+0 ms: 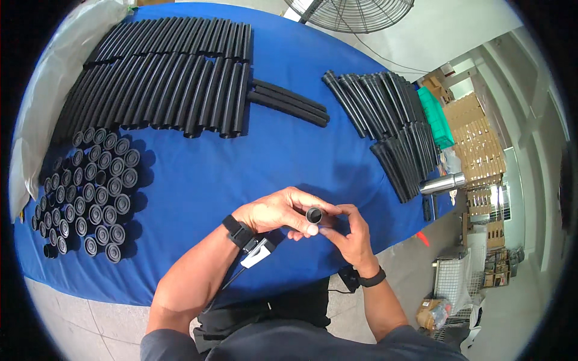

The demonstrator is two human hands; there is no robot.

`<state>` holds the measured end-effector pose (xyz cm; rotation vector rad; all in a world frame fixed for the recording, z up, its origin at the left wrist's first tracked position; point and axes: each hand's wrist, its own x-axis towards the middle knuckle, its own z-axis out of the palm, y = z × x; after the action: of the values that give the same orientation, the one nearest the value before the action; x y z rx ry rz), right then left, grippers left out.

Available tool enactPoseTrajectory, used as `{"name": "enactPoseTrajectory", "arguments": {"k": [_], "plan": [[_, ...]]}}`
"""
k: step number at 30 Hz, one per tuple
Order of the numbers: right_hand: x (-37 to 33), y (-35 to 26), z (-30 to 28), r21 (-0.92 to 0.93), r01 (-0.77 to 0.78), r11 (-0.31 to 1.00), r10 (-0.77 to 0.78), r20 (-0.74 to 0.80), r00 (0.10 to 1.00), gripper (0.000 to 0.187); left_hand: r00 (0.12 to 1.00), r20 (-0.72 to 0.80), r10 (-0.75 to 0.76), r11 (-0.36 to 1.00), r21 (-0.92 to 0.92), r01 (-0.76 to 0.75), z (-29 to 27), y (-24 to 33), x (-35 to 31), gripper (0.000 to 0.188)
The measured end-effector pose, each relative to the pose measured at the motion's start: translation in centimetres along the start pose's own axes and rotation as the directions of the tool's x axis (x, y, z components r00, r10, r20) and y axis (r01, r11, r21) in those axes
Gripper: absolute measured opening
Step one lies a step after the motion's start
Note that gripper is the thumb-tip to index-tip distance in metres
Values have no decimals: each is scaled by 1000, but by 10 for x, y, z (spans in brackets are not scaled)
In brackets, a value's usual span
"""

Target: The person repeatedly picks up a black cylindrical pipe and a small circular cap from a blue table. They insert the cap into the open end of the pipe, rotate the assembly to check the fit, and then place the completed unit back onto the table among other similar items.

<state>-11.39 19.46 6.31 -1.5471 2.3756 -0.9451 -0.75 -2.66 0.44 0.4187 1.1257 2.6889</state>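
Near the front edge of the blue-covered table, a short-looking black tube (313,215) is held with its open round end facing up toward me. My left hand (278,210) is closed around it, thumb and fingers on either side of the rim. My right hand (354,236) grips the same tube from the right, between thumb and forefinger. The rest of the tube's length is hidden below the hands. To the left stand several round black caps (88,192) with ringed tops. Long black tubes (162,90) lie side by side in two rows at the far left.
Two loose tubes (289,102) lie beside the rows. At the right, flanged black tubes (388,108) lie stacked near a green crate (435,117) and a silver cylinder (444,183). A fan (352,12) stands beyond the table (241,171); clear plastic sheeting (51,96) covers its left edge.
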Motion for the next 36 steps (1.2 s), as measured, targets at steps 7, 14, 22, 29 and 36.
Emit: {"name": "enactPoseTrajectory", "arguments": {"k": [7, 14, 22, 29, 36], "plan": [[1, -3, -2, -88, 116, 989, -118, -22, 993, 38, 998, 62, -10, 999, 32, 8, 3, 2, -1, 61], [-2, -4, -5, -146, 166, 975, -166, 7, 986, 40, 993, 115, -39, 999, 18, 37, 8, 1, 0, 61], [1, -12, -9, -188, 158, 969, -177, -88, 980, 35, 995, 72, 63, 997, -47, -60, 10, -6, 3, 58], [15, 1, -28, 974, -100, 205, 642, -56, 765, 9, 874, -479, 85, 996, 27, -82, 1, -7, 13, 35], [-7, 16, 19, 896, -131, -424, 627, 395, 671, 22, 982, -171, 81, 996, 61, -72, 20, -8, 9, 58]]}}
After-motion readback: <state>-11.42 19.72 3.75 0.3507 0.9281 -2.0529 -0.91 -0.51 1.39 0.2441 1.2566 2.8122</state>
